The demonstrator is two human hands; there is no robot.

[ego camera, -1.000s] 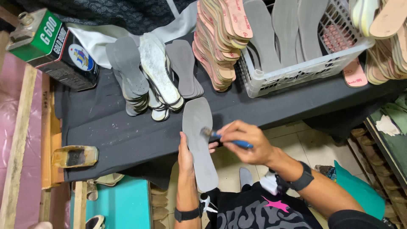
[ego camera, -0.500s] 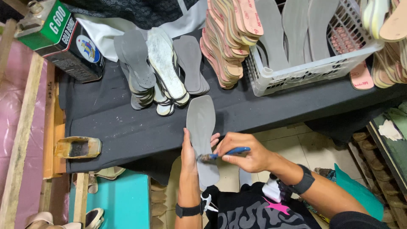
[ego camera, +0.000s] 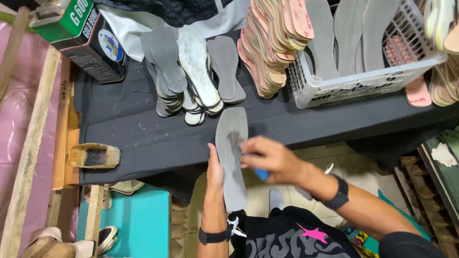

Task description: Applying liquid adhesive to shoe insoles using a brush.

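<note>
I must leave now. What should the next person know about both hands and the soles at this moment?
Left hand: holds the grey insole by its left edge, the toe over the black table.
Right hand: grips a blue-handled brush, bristles on the insole's upper half.
Nearby: stacks of grey soles, pink insoles, white basket with grey soles, glue tin, small glue tray.
Done: how much is coated cannot be told.
Left: the basket and stacks hold many soles.

your bench (ego camera: 134, 124) is covered in black cloth. on it you have fanned stacks of grey insoles (ego camera: 191, 71), a leaning pile of tan and pink soles (ego camera: 272, 43), a white basket (ego camera: 363, 81), a green tin (ego camera: 81, 36) and a small glue tray (ego camera: 94, 156).
</note>
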